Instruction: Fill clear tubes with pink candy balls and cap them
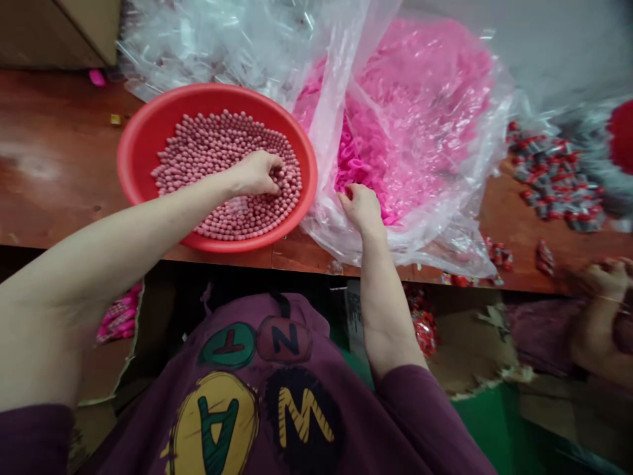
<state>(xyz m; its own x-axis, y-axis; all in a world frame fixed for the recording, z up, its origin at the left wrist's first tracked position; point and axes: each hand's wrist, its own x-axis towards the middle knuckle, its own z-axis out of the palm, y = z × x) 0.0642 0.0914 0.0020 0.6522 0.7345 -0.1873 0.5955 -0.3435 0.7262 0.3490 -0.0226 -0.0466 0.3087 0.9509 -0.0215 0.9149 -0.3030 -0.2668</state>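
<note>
Single head-worn camera, facing forward and down, close above the wearer's purple top, wooden table near ahead

Illumination is moderate and cool in tone. Specular glare breaks into white streaks across the translucent plastic bag of bright pink pieces; a diffuse pale sheen lies on the left part of the red-brown wooden table. Below the table's front edge, light falls off to deep shadow. At centre, the small round dusty-pink beads remain individually distinguishable, though slightly soft. Toward the right edge, blur softens the red-and-grey packets and a co-worker's hand. Wide-angle distortion enlarges the wearer's bare left arm near the left edge. The upper-right corner darkens.
</note>
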